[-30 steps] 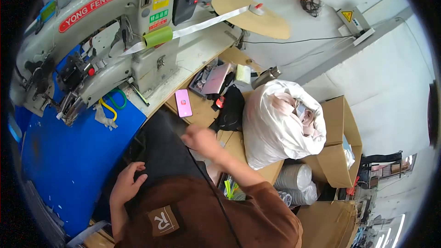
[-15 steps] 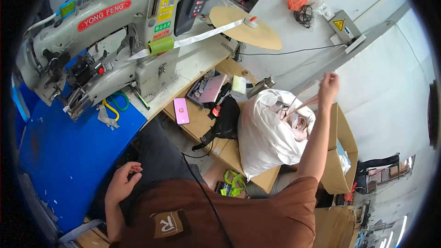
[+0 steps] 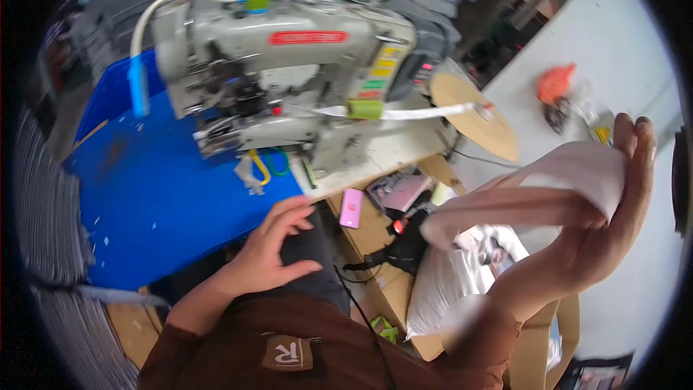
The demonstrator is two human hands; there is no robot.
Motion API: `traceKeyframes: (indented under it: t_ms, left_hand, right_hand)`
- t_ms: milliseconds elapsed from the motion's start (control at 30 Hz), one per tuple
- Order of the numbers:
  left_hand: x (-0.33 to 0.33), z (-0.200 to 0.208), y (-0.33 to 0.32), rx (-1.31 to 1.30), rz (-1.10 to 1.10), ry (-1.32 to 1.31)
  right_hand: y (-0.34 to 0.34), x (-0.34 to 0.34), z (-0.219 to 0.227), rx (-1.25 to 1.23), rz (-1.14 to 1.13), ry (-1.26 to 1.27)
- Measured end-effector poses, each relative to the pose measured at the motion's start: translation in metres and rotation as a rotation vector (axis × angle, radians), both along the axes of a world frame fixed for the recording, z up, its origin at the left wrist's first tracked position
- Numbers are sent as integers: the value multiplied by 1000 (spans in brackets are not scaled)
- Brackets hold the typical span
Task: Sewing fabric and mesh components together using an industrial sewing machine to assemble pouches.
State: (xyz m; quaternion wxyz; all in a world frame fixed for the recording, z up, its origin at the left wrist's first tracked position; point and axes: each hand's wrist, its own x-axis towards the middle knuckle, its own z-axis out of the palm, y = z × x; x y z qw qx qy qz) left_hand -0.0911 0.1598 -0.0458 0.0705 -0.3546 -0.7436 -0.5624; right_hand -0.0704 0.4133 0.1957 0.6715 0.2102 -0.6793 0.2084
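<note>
A pale pink loop of fabric band [image 3: 498, 208], smeared by motion, hangs from my right hand [image 3: 603, 245], which is raised at the right with its fingers pointing up. Below the loop stands a white sack [image 3: 440, 285] with more pale cloth at its mouth. My left hand [image 3: 267, 256] is in front of my body with thumb and fingers apart and nothing in it. It is close to the near edge of the blue table surface [image 3: 173, 209]. Beyond that stands a grey-white industrial sewing machine [image 3: 289, 36].
A round tan disc [image 3: 469, 115] feeds white tape [image 3: 426, 113] to the machine. Yellow-and-green-handled scissors [image 3: 261, 166] lie on the blue surface. A pink phone [image 3: 351, 208] and a black bag [image 3: 408, 245] rest on cardboard. Stacked grey cloth [image 3: 50, 195] is at the left.
My right hand has come nearer with the pink band pulled away from the sack. My left hand has risen toward the blue surface, its fingers spreading. The view has turned left.
</note>
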Motion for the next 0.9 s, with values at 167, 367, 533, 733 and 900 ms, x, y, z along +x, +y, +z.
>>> traceKeyframes:
  t_ms: [167,367,533,733,900]
  left_hand:
    - [-3,35,-18,35,26,-65]
    - [4,1,-117,13,258,-122]
    - [20,-2,-175,154,414,-429]
    - [93,56,-185,623,379,-485]
    - [83,43,-128,872,497,-209]
  right_hand:
    - [-85,-23,-24,-276,1095,-778]
    - [-109,-71,-42,-306,1063,-834]
    - [-127,-99,-73,-111,921,-913]
    - [-205,-115,-165,225,914,-749]
    - [-226,-38,-221,56,1580,-917]
